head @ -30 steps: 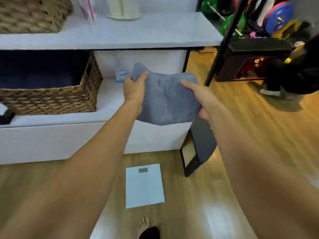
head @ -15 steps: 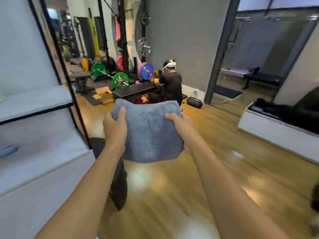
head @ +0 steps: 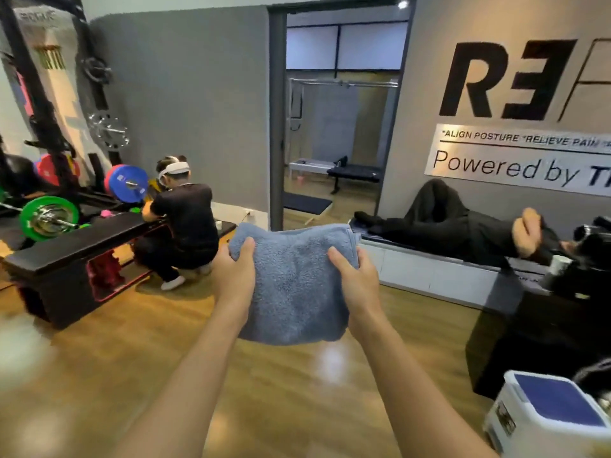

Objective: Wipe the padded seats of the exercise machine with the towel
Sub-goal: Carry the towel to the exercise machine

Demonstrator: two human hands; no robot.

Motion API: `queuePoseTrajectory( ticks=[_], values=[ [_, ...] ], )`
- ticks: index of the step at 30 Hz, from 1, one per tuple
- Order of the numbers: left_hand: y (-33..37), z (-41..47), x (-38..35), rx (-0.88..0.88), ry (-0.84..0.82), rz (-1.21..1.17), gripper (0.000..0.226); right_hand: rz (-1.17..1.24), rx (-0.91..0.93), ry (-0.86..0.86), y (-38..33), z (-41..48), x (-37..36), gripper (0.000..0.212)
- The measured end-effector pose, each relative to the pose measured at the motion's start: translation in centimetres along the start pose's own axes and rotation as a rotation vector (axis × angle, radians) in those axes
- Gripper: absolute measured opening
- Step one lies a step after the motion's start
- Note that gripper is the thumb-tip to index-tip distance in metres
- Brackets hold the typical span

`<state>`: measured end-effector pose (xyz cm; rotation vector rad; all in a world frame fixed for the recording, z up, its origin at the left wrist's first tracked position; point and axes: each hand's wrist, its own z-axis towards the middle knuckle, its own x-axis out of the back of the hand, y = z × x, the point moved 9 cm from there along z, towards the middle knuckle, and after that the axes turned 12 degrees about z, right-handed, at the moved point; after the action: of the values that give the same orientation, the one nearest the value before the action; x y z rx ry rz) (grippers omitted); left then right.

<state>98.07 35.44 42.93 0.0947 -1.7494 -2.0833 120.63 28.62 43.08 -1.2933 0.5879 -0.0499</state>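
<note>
Blue towel (head: 294,285) was pinched at its sides by left hand (head: 235,276) and right hand (head: 357,280); a slackened thumb could have dropped it.

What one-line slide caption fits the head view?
Left hand and right hand hold a folded grey-blue towel over the wooden gym floor, black padded bench at left.
</note>
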Motion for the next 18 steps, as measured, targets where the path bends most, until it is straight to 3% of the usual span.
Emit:
queuePoseTrajectory(
  ticks=[5, 9, 15, 18],
  values=[
    [0.9, 12.8, -11.9, 0.002, -0.071, -0.052, 0.034, -0.049, 0.045, 0.060, 0.8, 16.3, 0.5, 0.016],
    [-0.2, 22.8, -22.5, -0.009, -0.110, -0.046, 0.050, -0.064, 0.055, 0.078, 4.0, 30.1, 1.6, 0.017],
    [-1.3, 39.8, -37.2, 0.016, -0.123, -0.025, 0.030, -0.055, 0.049, 0.059, 8.9, 53.5, 0.7, 0.014],
    [-1.2, 49.7, -42.9, 0.014, -0.101, -0.010, 0.037, -0.055, 0.027, 0.050, 10.5, 65.0, -1.8, 0.017]
  ],
)
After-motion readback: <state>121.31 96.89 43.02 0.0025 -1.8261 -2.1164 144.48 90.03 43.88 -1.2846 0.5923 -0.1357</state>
